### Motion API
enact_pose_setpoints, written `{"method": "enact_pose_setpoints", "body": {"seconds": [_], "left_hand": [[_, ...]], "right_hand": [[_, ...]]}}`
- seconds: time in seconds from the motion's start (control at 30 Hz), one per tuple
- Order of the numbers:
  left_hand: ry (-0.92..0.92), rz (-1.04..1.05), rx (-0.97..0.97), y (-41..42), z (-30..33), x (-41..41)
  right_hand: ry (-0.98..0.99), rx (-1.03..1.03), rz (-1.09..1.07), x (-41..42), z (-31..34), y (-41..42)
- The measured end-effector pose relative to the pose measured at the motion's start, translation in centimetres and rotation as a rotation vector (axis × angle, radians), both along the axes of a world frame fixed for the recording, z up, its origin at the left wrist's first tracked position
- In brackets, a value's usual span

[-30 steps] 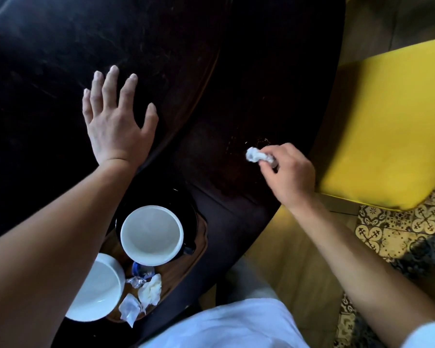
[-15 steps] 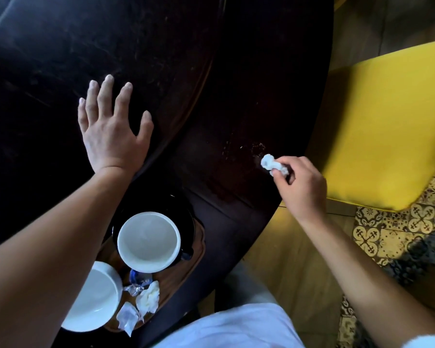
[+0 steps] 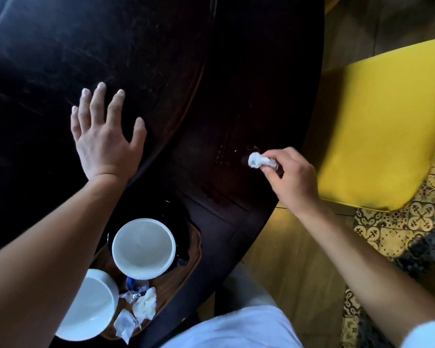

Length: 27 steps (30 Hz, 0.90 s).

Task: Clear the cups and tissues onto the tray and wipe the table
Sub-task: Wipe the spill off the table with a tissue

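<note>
A person looks down at a dark, round wooden table [image 3: 48, 59]. In the middle right of the frame the right hand [image 3: 290, 179] pinches a small crumpled white tissue [image 3: 258, 160] between thumb and fingertips, the other fingers curled in. The wad pokes out toward the left of the fingers, its long axis running roughly left to right, and its free end appears to touch the tabletop just beside a faint patch of specks [image 3: 232, 150] a little further left and up. This looks like the wiping step, so the next stroke probably travels leftward over that patch. The right hand is far nearer those marks than the left.

The left hand [image 3: 106, 136], centre left, lies flat on the table with fingers straight and spread, holding nothing, seemingly bracing.

At lower left a wooden tray [image 3: 191, 257] holds two white cups: one [image 3: 143, 247] on a dark saucer, one [image 3: 88, 307] partly hidden under the left forearm. Beside them lie one crumpled tissue [image 3: 146, 303] and what look like three small wrappers, two clear and one blue.

A yellow cushioned seat [image 3: 382, 126] fills the right, above patterned floor tiles
</note>
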<state>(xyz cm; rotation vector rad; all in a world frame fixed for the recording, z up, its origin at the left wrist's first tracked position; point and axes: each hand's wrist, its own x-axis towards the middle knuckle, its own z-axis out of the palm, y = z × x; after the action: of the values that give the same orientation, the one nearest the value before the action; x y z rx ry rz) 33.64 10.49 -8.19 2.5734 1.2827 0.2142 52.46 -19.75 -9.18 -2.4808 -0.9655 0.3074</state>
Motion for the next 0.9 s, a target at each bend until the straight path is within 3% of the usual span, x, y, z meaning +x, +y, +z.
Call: {"method": "enact_pose_setpoints", "body": {"seconds": [0.17, 0.27, 0.6, 0.7, 0.9], "left_hand": [[-0.001, 0.001, -0.010, 0.0, 0.1, 0.1], [-0.005, 0.000, -0.008, 0.0, 0.1, 0.2], [-0.003, 0.003, 0.006, 0.0, -0.1, 0.1], [-0.004, 0.005, -0.002, 0.0, 0.0, 0.1], [-0.003, 0.006, -0.008, 0.0, 0.0, 0.1]], "right_hand": [[0.103, -0.024, 0.235, -4.2, 1.0, -4.0], [0.105, -0.063, 0.256, -4.9, 0.3, -4.5], [-0.002, -0.010, 0.061, 1.9, -0.7, 1.5], [0.003, 0.058, -0.083, 3.1, -0.1, 0.7], [0.012, -0.030, -0.246, -0.4, -1.0, -0.8]]}}
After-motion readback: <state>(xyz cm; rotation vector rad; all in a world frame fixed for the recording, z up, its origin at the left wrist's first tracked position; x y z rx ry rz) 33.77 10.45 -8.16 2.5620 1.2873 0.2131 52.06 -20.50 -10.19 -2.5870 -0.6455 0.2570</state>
